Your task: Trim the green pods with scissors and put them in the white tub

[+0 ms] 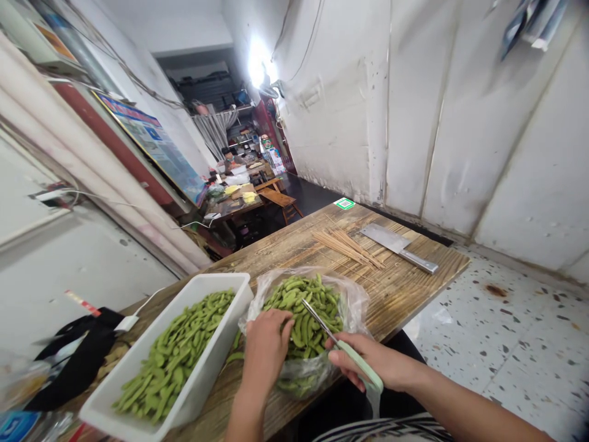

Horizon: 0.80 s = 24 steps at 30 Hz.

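Green soybean pods (301,298) fill a clear plastic bag (356,301) that stands with its mouth spread wide on the wooden table. My left hand (268,341) is at the bag's left side, fingers curled down over the pods; whatever they pinch is hidden. In my right hand (356,359) is a pair of scissors (354,357) with pale green handles, its blades pointing up and left over the pods. To the left of the bag, a white plastic tub (197,383) holds many more pods. A few loose pods (235,356) lie between tub and bag.
On the wooden table (285,248) lie thin wooden skewers (347,245) and a cleaver (398,245), beyond the bag. A green-and-white code card (344,203) sits at the far corner. Left of the tub are a black cloth item (73,362) and a white plug (127,323) with its cord.
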Each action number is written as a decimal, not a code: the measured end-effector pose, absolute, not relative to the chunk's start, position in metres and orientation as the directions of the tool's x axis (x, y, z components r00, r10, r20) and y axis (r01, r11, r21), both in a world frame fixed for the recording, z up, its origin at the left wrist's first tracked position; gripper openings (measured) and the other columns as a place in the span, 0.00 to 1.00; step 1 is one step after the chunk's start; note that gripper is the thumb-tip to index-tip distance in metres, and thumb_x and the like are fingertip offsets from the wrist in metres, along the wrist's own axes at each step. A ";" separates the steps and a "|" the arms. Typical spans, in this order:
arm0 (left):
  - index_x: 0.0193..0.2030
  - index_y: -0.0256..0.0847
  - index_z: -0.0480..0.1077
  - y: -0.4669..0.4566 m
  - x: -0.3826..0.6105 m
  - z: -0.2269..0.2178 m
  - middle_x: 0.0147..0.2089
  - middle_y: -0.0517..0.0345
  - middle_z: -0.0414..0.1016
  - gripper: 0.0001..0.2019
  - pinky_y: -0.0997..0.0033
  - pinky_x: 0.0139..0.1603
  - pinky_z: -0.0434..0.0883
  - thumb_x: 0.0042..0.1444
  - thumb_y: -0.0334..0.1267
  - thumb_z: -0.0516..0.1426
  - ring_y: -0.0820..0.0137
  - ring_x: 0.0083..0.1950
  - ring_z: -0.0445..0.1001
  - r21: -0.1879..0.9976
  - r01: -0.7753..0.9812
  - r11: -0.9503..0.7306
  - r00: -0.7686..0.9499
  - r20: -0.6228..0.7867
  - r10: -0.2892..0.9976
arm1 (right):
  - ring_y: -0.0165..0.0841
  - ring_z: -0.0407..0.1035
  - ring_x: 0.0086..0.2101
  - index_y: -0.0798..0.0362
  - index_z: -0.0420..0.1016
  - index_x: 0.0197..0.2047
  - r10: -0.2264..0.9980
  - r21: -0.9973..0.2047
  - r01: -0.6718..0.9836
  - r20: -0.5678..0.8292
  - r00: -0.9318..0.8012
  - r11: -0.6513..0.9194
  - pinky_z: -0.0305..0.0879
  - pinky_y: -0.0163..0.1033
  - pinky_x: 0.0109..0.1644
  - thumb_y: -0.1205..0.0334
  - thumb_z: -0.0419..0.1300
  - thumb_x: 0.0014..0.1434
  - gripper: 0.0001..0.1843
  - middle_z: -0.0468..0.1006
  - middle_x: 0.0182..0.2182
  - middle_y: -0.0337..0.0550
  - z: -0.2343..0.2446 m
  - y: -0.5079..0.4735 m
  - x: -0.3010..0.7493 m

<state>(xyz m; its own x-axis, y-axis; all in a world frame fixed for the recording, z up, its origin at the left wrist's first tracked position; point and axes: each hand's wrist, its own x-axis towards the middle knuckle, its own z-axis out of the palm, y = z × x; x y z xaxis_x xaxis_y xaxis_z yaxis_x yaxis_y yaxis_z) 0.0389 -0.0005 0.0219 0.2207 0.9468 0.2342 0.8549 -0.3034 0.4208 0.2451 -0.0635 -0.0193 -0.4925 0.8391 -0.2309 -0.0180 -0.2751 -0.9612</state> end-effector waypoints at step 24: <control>0.30 0.37 0.71 -0.005 0.055 0.028 0.22 0.63 0.71 0.15 0.77 0.24 0.63 0.44 0.48 0.65 0.75 0.23 0.66 0.995 0.056 0.083 0.087 -0.087 0.992 | 0.22 0.59 0.15 0.54 0.67 0.40 0.835 -0.935 -0.128 -0.227 -0.502 -0.332 0.57 0.26 0.16 0.37 0.62 0.51 0.28 0.66 0.19 0.29 -0.021 -0.063 0.248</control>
<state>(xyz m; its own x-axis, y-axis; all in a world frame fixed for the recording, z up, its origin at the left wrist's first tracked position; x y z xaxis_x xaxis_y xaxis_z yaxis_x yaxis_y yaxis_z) 0.0546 -0.0049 0.0284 0.0874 0.9923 -0.0874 0.0562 0.0827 0.9950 0.2476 -0.0627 -0.0206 -0.5017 0.8346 -0.2275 -0.1278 -0.3316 -0.9347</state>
